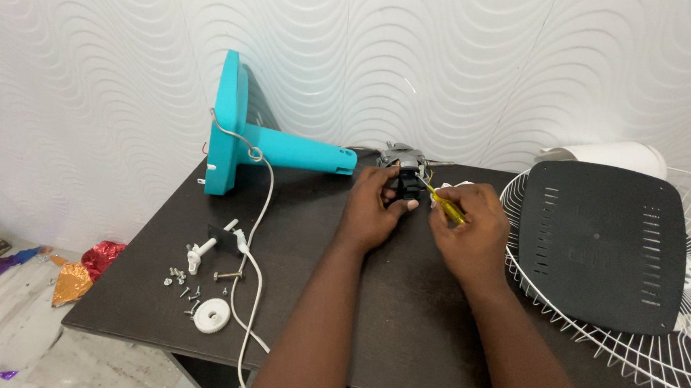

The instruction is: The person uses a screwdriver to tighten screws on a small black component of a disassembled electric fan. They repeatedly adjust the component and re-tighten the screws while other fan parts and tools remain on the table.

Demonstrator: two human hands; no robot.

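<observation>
From the head camera, the left hand [374, 208] was wrapped around the fan motor [402, 167], fingers closed on its dark lower housing, apparently to keep it from turning or sliding under the tool. The right hand [466, 227] was closed around a yellow-handled screwdriver [444, 204], its tip angled up and left into the motor body just beside the left thumb. The two hands sat close together near the far edge of the dark table [401, 319], so that one braced while the other drove.

The motor was still joined to the teal fan stand [300, 149], which lay on its side with its broad base [227, 121] turned up against the patterned wall; lying flat that way, it brought the motor down to table height within easy reach. A white power cord [255, 236] trailed from the stand across the table and over the near edge.

To the left, small screws [183, 284], a white knob [211, 316] and a few other loose fittings were gathered in one patch, seemingly set aside where they would not roll under the hands. On the right, a black rear cover [597, 244] rested on a white wire fan guard [667, 354], both kept well apart from the motor. A white cylinder [608, 154] lay behind them.
</observation>
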